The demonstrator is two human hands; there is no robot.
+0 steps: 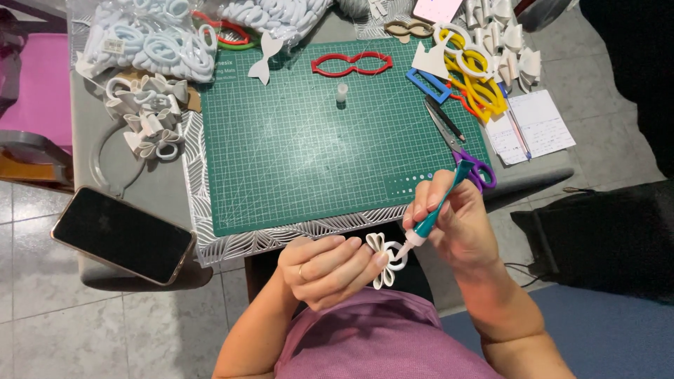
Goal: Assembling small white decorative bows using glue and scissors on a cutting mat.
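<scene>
- Two hands work close together below the near edge of the green cutting mat (pixel 330 133).
- Left hand (pixel 326 270) pinches a white ribbon bow (pixel 386 256) between thumb and curled fingers.
- Right hand (pixel 453 221) grips a teal glue tube (pixel 439 207), its white nozzle touching the bow.
- Purple-handled scissors (pixel 460 151) lie at the mat's right edge.
- A red bow-shaped template (pixel 351 63) and a small clear cap (pixel 342 92) rest on the mat.
- A dark phone (pixel 123 235) lies on the surface (pixel 158 189), left.
</scene>
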